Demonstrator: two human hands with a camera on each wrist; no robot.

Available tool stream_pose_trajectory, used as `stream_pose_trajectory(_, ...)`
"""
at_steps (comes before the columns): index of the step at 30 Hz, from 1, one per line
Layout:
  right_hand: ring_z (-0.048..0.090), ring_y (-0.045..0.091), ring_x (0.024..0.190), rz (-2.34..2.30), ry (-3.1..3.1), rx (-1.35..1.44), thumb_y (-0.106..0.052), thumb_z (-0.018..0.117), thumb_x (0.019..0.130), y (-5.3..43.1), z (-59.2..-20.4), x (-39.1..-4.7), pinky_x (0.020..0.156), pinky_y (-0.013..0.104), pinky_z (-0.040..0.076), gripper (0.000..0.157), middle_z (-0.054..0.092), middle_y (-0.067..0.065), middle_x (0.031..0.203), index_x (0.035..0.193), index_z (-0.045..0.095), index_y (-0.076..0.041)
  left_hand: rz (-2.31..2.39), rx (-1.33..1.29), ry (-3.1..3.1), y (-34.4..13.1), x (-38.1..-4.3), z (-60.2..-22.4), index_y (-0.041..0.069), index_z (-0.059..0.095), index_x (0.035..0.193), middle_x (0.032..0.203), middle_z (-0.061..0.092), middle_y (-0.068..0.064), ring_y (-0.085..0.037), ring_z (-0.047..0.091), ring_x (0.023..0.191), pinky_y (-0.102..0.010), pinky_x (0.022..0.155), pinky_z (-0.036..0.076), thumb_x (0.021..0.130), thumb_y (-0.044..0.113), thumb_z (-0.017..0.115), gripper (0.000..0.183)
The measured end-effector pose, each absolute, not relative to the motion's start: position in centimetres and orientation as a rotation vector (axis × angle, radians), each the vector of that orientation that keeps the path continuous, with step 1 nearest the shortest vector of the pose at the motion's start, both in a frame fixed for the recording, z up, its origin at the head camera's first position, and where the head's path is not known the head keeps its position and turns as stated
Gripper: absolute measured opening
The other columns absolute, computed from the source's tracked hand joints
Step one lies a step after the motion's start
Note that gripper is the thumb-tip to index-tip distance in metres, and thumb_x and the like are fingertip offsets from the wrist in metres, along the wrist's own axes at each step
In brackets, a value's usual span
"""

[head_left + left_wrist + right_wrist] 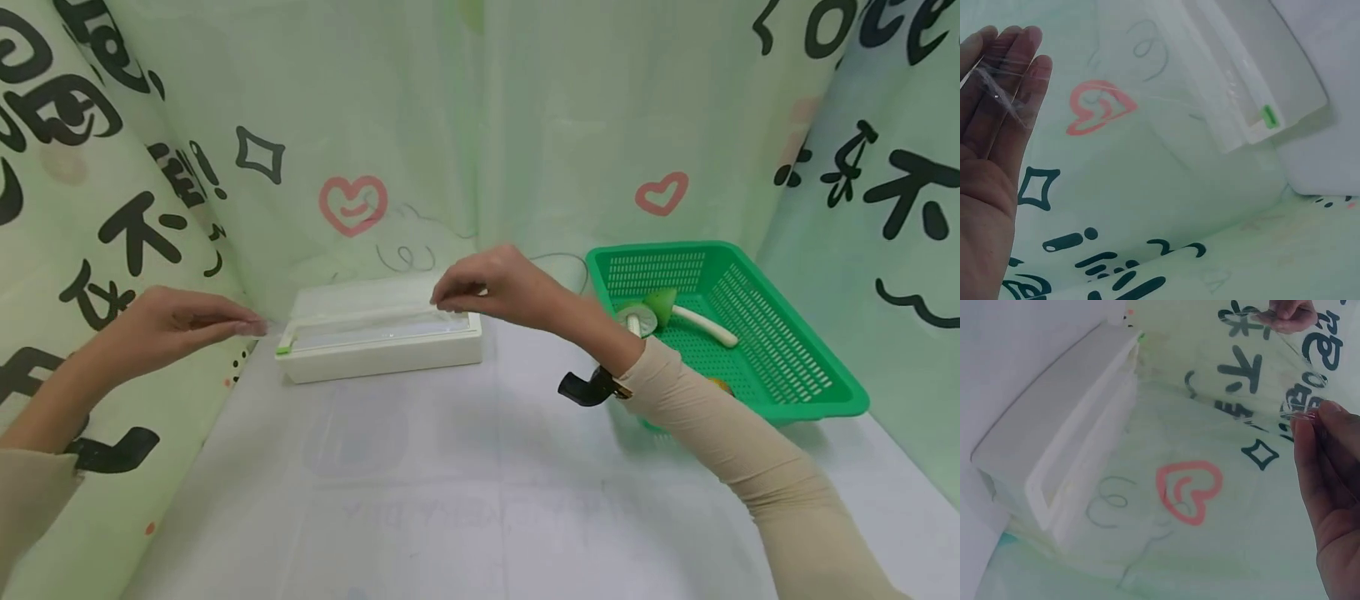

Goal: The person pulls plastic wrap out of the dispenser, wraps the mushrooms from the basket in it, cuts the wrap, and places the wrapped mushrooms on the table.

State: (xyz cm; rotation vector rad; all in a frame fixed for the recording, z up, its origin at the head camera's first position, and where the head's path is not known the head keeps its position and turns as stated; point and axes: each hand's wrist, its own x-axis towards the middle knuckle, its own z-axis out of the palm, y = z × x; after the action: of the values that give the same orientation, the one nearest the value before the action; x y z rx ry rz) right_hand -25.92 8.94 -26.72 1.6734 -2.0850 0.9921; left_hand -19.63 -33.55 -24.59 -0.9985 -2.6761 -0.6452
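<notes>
A white cling film dispenser (382,360) with a green tab at its left end stands at the back of the table. My left hand (172,329) is off its left end, pinching clear cling film (1004,100) between thumb and fingers. Above the dispenser's right part, my right hand (506,287) pinches another part of the film's edge. In the right wrist view the see-through sheet stretches between both hands. Its full outline is hard to make out.
A green plastic basket (810,333) stands at the right, partly behind my right forearm. In it lie a white stalk (705,326), a green piece (661,305), a round pale slice (637,318) and something orange-yellow (722,384). Printed curtains (562,125) enclose the white table (420,500).
</notes>
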Motion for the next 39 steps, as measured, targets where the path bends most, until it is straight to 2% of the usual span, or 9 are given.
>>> stream_pose_trajectory(4,0.072,0.008,0.082,0.983,-2.085,1.737,-0.001,0.079,0.087,9.1,-28.4,-24.3,0.076,0.018,0.057,0.012,0.076,-0.001,0.093,0.098,0.077,-0.006,-0.68,-1.138,-2.62,-33.7,-18.4,-26.5,0.014,0.079,0.107,0.103,0.076,0.013,0.004,0.067,0.085,-0.009,0.068,0.048,0.085,-0.008,0.075,0.031)
stream_pose_trajectory(10,0.069,0.001,0.085,0.966,-2.17,1.832,-0.006,0.076,0.091,9.5,-31.4,-22.2,0.078,0.014,0.055,0.009,0.075,-0.003,0.094,0.1,0.077,-0.01,-0.862,-1.329,-2.548,-33.6,-17.1,-29.8,0.009,0.078,0.108,0.102,0.078,0.004,0.0,0.071,0.092,-0.011,0.074,0.053,0.077,-0.02,0.074,0.043)
stream_pose_trajectory(14,0.066,-0.002,0.086,0.929,-2.2,1.889,-0.006,0.075,0.092,9.7,-33.2,-21.1,0.076,0.012,0.053,0.01,0.075,-0.005,0.096,0.1,0.076,-0.012,-0.866,-1.404,-2.527,-33.4,-16.6,-31.4,0.015,0.077,0.109,0.104,0.077,0.003,-0.001,0.07,0.094,-0.012,0.075,0.053,0.075,-0.018,0.076,0.048)
stream_pose_trajectory(20,0.064,-0.001,0.087,0.905,-2.242,1.922,-0.005,0.075,0.092,9.8,-36.1,-20.0,0.073,0.01,0.05,0.01,0.072,-0.008,0.096,0.097,0.074,-0.014,-0.803,-1.461,-2.513,-32.8,-15.7,-34.4,0.024,0.077,0.108,0.11,0.073,0.006,-0.003,0.068,0.101,-0.009,0.082,0.05,0.075,-0.012,0.08,0.049)
stream_pose_trajectory(22,0.064,-0.001,0.088,0.886,-2.26,1.923,-0.006,0.075,0.092,9.8,-36.9,-19.7,0.072,0.01,0.051,0.01,0.071,-0.008,0.097,0.095,0.073,-0.015,-0.801,-1.466,-2.498,-32.6,-15.4,-35.7,0.025,0.077,0.106,0.111,0.072,0.006,-0.005,0.067,0.101,-0.009,0.083,0.049,0.077,-0.008,0.081,0.044)
stream_pose_trajectory(25,0.064,0.001,0.089,0.848,-2.296,1.925,-0.008,0.076,0.092,9.6,-38.3,-19.3,0.073,0.011,0.051,0.009,0.069,-0.007,0.098,0.095,0.074,-0.016,-0.807,-1.457,-2.486,-32.5,-14.8,-37.7,0.025,0.078,0.103,0.108,0.069,0.006,-0.006,0.064,0.098,-0.009,0.082,0.049,0.087,0.008,0.08,0.024)
stream_pose_trajectory(27,0.063,0.003,0.089,0.826,-2.326,1.922,-0.009,0.076,0.092,9.5,-39.1,-19.1,0.073,0.013,0.053,0.008,0.068,-0.007,0.098,0.095,0.075,-0.016,-0.828,-1.456,-2.482,-32.5,-14.4,-38.9,0.022,0.078,0.101,0.105,0.068,0.005,-0.006,0.062,0.096,-0.01,0.078,0.049,0.088,0.01,0.079,0.018)
stream_pose_trajectory(33,0.062,-0.002,0.085,0.821,-2.41,1.944,-0.009,0.075,0.093,9.5,-41.4,-19.0,0.073,0.012,0.052,0.006,0.068,-0.006,0.095,0.098,0.078,-0.012,-0.849,-1.415,-2.55,-32.3,-14.0,-41.9,0.014,0.079,0.096,0.098,0.068,0.008,-0.005,0.062,0.087,-0.01,0.075,0.048,0.072,-0.01,0.083,0.034)
stream_pose_trajectory(39,0.064,-0.004,0.087,0.789,-2.442,2.001,-0.01,0.076,0.092,9.2,-42.9,-19.4,0.078,0.006,0.047,0.008,0.071,-0.006,0.095,0.099,0.08,-0.011,-0.823,-1.416,-2.563,-32.4,-14.2,-43.9,0.014,0.078,0.097,0.095,0.071,0.005,-0.007,0.065,0.085,-0.008,0.078,0.047,0.075,-0.008,0.082,0.031)
